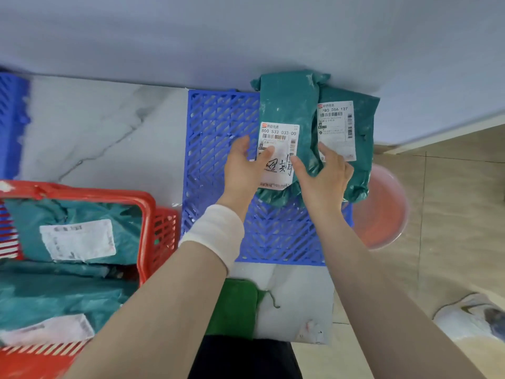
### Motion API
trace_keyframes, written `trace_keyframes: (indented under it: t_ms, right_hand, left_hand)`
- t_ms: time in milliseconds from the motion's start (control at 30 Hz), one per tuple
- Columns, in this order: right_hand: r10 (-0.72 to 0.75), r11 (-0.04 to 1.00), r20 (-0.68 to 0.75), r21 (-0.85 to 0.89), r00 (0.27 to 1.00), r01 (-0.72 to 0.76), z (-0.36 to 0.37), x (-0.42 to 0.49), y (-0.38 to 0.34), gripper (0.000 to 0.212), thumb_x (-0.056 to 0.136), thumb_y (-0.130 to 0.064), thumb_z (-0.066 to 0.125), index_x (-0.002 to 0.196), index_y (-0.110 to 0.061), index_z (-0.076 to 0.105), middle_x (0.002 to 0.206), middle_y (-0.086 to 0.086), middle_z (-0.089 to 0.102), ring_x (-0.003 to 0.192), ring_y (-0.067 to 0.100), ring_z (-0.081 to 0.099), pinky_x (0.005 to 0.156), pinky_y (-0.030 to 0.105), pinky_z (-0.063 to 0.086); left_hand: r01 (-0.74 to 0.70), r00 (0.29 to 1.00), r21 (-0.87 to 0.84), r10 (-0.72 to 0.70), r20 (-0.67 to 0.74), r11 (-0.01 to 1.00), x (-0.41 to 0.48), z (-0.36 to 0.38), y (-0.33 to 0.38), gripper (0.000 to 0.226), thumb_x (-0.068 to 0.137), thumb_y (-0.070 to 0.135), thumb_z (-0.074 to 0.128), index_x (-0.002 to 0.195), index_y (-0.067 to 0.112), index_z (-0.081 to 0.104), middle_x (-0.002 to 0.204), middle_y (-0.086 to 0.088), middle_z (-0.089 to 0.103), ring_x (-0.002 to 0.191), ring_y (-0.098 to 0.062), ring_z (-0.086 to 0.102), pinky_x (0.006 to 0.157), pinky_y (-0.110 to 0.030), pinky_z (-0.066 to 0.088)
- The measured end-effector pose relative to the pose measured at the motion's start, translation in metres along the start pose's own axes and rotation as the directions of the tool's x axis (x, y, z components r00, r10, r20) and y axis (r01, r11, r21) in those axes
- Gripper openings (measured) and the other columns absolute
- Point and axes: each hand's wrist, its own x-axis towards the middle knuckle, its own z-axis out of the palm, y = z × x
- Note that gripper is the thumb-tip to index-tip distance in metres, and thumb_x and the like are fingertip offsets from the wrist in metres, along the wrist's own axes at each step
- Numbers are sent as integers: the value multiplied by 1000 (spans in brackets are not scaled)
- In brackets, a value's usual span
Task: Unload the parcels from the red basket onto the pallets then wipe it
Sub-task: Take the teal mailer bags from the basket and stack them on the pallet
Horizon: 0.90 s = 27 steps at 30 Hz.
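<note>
A teal parcel (284,105) with a white label lies on the blue pallet (216,138), its far end against the wall. My left hand (243,168) grips its left edge and my right hand (322,176) its right edge. A second teal parcel (360,127) with a label lies just to the right of it, touching. The red basket (147,214) stands at the lower left and holds more teal parcels (68,233). A green cloth (235,307) lies on the floor near my body.
A pale wall (246,36) runs behind the pallet. Another blue pallet (11,119) shows at the far left. A pink round basin (382,209) sits right of the pallet. White marble flooring (95,127) lies between the pallets; a white shoe (470,315) is at the lower right.
</note>
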Motion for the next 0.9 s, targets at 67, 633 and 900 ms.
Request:
trace_keyframes:
  t_ms: [67,633,900]
  right_hand:
    - [-3,1000,16,3,1000,3,-5,-30,-9,62,81,-46,63,133,-19,44,137,1,46,130,21,26,107,33,25]
    - [-270,948,45,-165,962,274,41,-291,-109,43,83,-30,65,122,-15,56,124,6,57,121,27,43,99,28,25]
    - [-322,894,263,-233,910,384,96,-357,-122,47,82,-34,65,124,-17,54,125,2,54,120,24,40,102,30,26]
  left_hand:
    - [-38,999,-8,38,-11,999,-29,-20,3,58,84,27,65,133,8,41,137,-6,48,124,-18,46,103,-27,36]
    - [-466,884,252,460,84,849,-183,-258,-49,26,83,9,62,109,10,62,108,-7,64,98,-18,59,86,-18,40]
    - [-365,925,503,367,99,784,-198,-356,-106,28,86,16,60,114,15,59,119,-2,61,113,-18,54,91,-23,37]
